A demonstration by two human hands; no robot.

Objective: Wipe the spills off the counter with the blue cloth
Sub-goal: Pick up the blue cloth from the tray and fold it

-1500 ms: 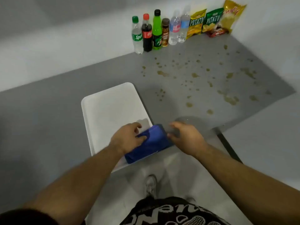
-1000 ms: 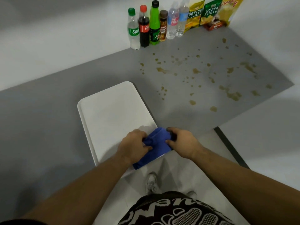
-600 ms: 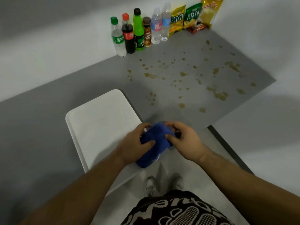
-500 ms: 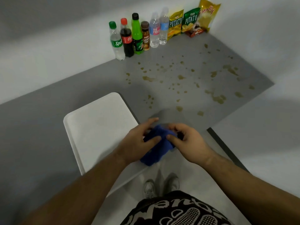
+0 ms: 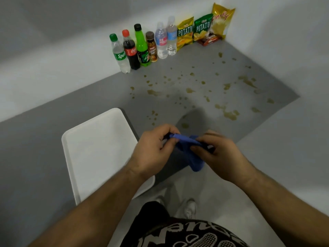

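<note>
The blue cloth (image 5: 191, 152) hangs bunched between both hands above the counter's front edge. My left hand (image 5: 154, 151) pinches its left end, and my right hand (image 5: 216, 153) grips its right part. Brownish spills (image 5: 229, 114) are spattered over the grey counter (image 5: 178, 75) beyond my hands, reaching the right edge and the back wall. The lower tip of the cloth dangles free below my right fingers.
A white tray (image 5: 99, 148) lies on the counter to the left of my hands. Several drink bottles (image 5: 142, 47) and snack bags (image 5: 203, 26) line the back wall. The counter ends just under my hands; the floor and my shoes show below.
Both hands have lifted the cloth off the tray's corner and carried it right, past the tray. The folded cloth is now bunched up and partly opened between my fingers.
</note>
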